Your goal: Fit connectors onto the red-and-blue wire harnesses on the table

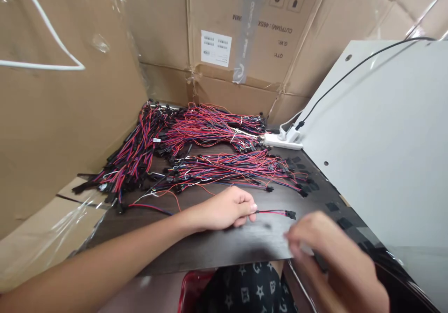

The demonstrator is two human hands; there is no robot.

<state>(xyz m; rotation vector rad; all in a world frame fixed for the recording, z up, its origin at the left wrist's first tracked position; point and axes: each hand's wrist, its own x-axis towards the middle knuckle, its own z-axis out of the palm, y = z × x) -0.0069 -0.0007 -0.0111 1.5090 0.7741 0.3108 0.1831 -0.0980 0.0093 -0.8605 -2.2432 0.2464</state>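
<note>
While the left hand point(233, 209) has thumb and fingertips clamped on a thin wire lead point(273, 212), the right hand point(325, 243) is blurred just beside the lead's far end, at the front edge of the table point(227, 247). Right-hand fingers look curled; can't tell if they hold anything. The lead is held low over the dark tabletop, pointing right, ending in a small black connector point(290, 214) that sits between the two hands. Where its other end goes is hidden by the left hand.

Handling, my guess: very light, bendy, springs a bit, insulation slightly slick; connector hard and rigid. Weak spot is probably where the fine wires enter the connector, so grip the connector body or the dark section by the fingertips, no tugging on single strands (they look thin).

Behind: a near wire bundle point(224, 168), a rear wire bundle point(206, 126) and a left wire pile point(133, 154), red and dark strands, tangle-prone by the look. White power strip point(283, 142) at back right, near the rear bundle's end.
</note>
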